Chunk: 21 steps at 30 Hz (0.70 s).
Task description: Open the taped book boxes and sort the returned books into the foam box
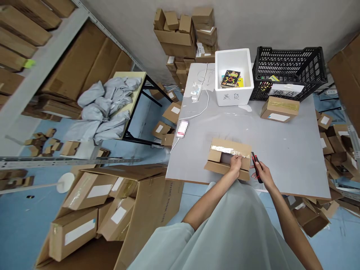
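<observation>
Tabletop [298, 150], grey, fills the centre-right of the frame. The opened cardboard box [219, 144] sits at its near edge, just below the frame's centre, flaps raised, with a strip of shiny tape along the far flap.

Left hand [235, 163]: at the right part of the box opening, touching the box, fingers curled in; cannot tell whether they pinch a flap. Right hand [263, 173]: closed around a red-and-black utility knife [257, 167], just right of the box, the knife's upper end pointing toward the top of the frame.

Farther up the tabletop: a white foam box [234, 101] with handwritten characters on its front and a dark book [230, 78] marked "365" inside. Just to its right, a black plastic crate [288, 58] bears a white label; a taped carton [280, 108] stands in front of it. A white power strip [196, 93] lies near the tabletop's left edge.

Lower left: a large carton [157, 204] holds several labelled boxes [73, 233]. Upper left: grey bags [108, 107] lie heaped on a second, cream tabletop [137, 96]. Top centre: stacked cartons [176, 39] against the wall.
</observation>
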{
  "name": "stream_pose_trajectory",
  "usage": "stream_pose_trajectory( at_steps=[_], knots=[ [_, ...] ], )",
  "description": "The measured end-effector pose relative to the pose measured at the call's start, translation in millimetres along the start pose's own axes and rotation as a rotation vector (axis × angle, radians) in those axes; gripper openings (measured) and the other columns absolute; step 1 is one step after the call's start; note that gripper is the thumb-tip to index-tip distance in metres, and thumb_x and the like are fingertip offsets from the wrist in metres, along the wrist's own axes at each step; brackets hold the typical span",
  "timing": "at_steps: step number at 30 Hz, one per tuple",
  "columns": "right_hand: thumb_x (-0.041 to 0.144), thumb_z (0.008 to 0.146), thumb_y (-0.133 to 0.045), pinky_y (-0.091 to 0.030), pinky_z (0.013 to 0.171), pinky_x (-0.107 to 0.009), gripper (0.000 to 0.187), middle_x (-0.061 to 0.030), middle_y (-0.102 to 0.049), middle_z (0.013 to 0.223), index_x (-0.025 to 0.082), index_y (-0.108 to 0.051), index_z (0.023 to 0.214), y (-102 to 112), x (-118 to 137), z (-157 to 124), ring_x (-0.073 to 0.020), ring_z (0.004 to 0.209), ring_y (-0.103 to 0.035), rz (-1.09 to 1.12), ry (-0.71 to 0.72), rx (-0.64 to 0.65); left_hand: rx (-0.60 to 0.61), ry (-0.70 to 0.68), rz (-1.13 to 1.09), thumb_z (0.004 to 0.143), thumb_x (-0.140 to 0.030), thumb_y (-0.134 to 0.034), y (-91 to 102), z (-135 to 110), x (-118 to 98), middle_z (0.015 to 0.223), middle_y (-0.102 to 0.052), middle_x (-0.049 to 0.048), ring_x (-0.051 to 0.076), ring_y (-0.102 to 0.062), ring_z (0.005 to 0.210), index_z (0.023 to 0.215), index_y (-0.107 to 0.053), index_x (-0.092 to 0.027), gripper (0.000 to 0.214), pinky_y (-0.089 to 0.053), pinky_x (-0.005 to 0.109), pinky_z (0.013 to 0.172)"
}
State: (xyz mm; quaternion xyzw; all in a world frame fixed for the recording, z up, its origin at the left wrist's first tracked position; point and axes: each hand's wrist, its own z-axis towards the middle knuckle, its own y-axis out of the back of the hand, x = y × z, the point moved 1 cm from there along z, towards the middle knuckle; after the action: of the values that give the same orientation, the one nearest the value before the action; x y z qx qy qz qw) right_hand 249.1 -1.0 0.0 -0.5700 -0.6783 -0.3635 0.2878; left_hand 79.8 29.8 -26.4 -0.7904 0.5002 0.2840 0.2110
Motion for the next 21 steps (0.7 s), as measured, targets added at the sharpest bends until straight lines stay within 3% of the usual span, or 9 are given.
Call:
stream_pose_trajectory(
  at_steps=[11, 21],
  knots=[
    [0.083, 0.091, -0.06, -0.056, 0.047, -0.034, 0.081, -0.0134, -0.085, 0.11, 0.022, -0.066, 0.143, -1, -6, 0, -0.0241, 0.056, -0.074, 0.034, -0.029, 0.026, -0.045, 0.006, 0.007, 0.087, -0.044, -0.081, 5.4, 5, 1, 0.077, -0.062, 0.0, 0.021, -0.058, 0.083, 0.079, -0.056, -0.023, 0.034, -0.047, 0.035, 0.086],
    [0.083, 0.091, -0.059, -0.055, 0.047, -0.035, 0.084, -0.0125, -0.085, 0.109, 0.021, -0.063, 0.148, -3, -9, -2, -0.0245, 0.057, -0.074, 0.068, -0.043, 0.038, -0.033, -0.015, 0.031, 0.087, -0.044, -0.082, 12.2, 6, -1, 0.082, -0.064, 0.0007, 0.02, -0.058, 0.085, 0.081, -0.059, -0.022, 0.033, -0.046, 0.034, 0.087]
  ],
)
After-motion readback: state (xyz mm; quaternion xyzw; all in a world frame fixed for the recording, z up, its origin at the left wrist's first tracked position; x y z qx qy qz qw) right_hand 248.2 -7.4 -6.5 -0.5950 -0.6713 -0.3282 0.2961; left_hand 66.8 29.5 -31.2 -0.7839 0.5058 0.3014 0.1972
